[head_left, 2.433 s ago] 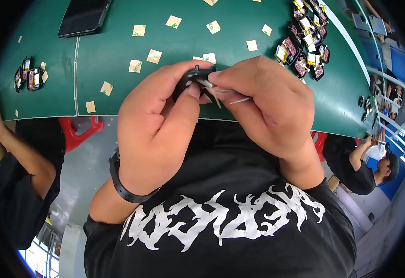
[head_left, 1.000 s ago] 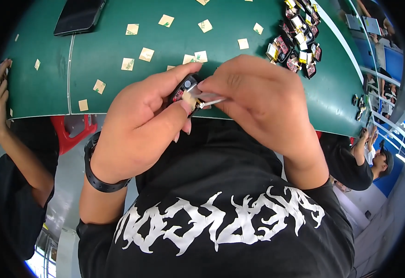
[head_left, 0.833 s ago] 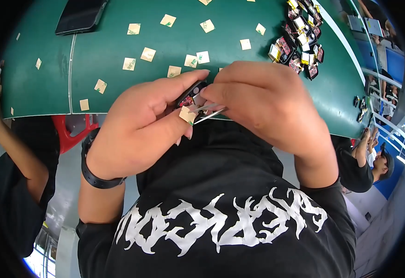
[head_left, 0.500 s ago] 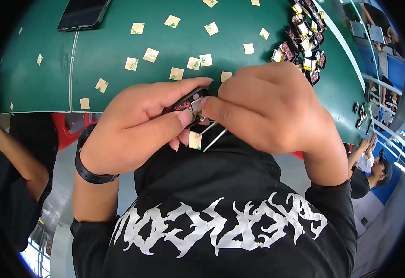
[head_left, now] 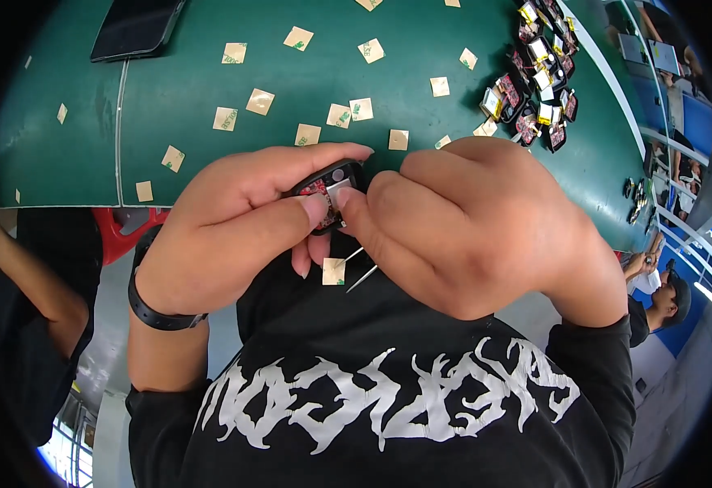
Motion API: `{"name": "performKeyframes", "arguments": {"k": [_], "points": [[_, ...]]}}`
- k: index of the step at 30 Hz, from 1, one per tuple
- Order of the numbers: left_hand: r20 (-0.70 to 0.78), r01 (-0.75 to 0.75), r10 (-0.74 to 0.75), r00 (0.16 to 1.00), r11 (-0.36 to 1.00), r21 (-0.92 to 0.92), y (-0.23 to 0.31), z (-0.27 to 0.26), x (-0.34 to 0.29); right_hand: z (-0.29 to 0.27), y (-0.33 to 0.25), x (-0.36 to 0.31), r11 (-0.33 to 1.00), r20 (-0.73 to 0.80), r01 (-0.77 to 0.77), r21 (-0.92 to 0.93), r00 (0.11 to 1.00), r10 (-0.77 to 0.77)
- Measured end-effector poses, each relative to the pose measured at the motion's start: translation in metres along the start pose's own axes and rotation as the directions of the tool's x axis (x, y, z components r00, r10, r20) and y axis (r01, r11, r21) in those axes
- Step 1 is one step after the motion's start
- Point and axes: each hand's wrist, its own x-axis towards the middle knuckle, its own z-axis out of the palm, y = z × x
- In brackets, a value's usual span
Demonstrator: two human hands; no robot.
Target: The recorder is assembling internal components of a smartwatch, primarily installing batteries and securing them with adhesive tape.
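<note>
My left hand [head_left: 234, 215] is closed around a small black device casing [head_left: 351, 171], thumb on top and fingers beneath. Inside the casing show a red circuit board [head_left: 315, 188] and a silvery flat part [head_left: 341, 186]. My right hand [head_left: 486, 224] is closed on metal tweezers [head_left: 362, 279], whose two prongs point down and left from under the palm. A beige adhesive square [head_left: 333, 273] with green print hangs at one prong, just below the left fingertips. The right thumb tip touches the silvery part in the casing; the other right fingertips are hidden.
Several beige adhesive squares [head_left: 260, 102] lie scattered over the green table [head_left: 193, 89]. Opened black casings with boards and batteries [head_left: 545, 77] are heaped at the far right. A black phone [head_left: 136, 28] lies far left. Co-workers sit on both sides, one with an arm [head_left: 30, 276] at left.
My right hand has moved slightly down, and the tweezers with the adhesive square have shifted down and left. The casing has moved a little left, and more of its inside shows.
</note>
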Motion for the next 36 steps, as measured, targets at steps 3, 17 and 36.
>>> {"name": "performKeyframes", "arguments": {"k": [3,17,36], "points": [[-0.021,0.006,-0.006,1.000,1.000,-0.023,0.001,0.001,-0.001,-0.003,-0.001,0.002,0.991,0.029,-0.088,0.097,0.996,0.086],[-0.010,0.020,-0.021,1.000,0.999,-0.040,0.003,-0.002,-0.003,-0.013,0.014,-0.012,0.987,0.064,-0.142,0.080,0.989,0.137],[-0.343,-0.144,0.145,0.928,0.989,0.029,-0.001,0.027,-0.004,0.017,-0.040,-0.001,0.041,0.310,-0.530,0.847,0.554,0.772]]}}
